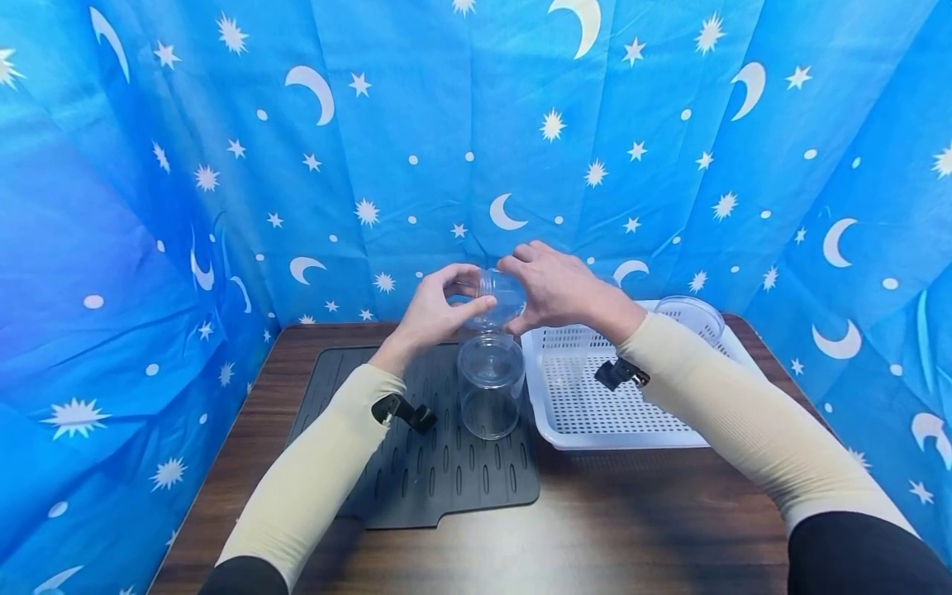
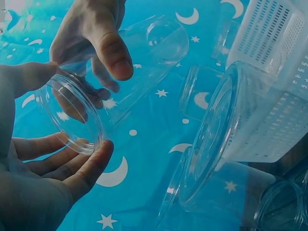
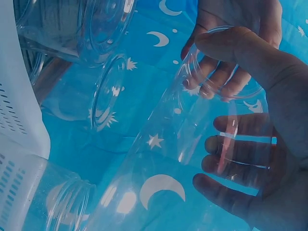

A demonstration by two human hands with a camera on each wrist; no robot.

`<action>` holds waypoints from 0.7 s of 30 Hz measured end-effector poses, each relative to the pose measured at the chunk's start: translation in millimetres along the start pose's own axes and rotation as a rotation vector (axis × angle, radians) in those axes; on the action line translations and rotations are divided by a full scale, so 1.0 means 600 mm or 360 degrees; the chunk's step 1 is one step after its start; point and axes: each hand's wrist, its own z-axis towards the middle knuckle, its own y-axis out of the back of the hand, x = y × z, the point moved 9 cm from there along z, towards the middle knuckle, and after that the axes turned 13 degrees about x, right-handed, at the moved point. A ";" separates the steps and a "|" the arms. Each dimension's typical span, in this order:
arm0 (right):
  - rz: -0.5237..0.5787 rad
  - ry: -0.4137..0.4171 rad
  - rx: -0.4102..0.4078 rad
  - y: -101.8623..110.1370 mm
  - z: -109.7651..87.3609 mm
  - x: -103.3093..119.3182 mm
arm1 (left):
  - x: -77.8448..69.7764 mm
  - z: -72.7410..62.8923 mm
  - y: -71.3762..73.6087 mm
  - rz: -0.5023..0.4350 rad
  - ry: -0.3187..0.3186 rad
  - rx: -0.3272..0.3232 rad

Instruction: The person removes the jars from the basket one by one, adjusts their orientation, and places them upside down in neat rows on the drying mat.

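Both hands hold a clear plastic jar point(image 1: 502, 297) tilted on its side, above the back of the dark mat. My left hand point(image 1: 435, 307) grips its ringed end point(image 2: 72, 115), thumb on one side and fingers on the other; I cannot tell whether that ring is a lid or the bare rim. Around the body, near the same end, my right hand point(image 1: 554, 285) curls with thumb and fingers on opposite sides. Just below the hands, another clear jar point(image 1: 491, 405) stands upright on the mat point(image 1: 476, 487), with more clear plastic close behind it.
A white perforated basket point(image 1: 546, 430) sits to the right on the wooden table point(image 1: 610, 529). Inside it are a clear jar point(image 1: 563, 364) and, at the back right, a round clear piece point(image 1: 692, 316). Blue star-and-moon cloth point(image 1: 446, 107) hangs around the table's back and sides.
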 end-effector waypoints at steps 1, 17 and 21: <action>0.0003 0.0000 0.0000 0.001 -0.001 0.000 | 0.000 0.001 0.000 0.0005 -0.0002 0.0002; 0.0849 -0.0152 -0.0325 0.062 -0.054 -0.103 | 0.007 -0.004 0.011 0.0000 0.0011 -0.0026; 0.1364 -0.0174 -0.0487 0.061 -0.079 -0.153 | 0.004 -0.005 0.015 -0.0051 -0.0012 -0.0038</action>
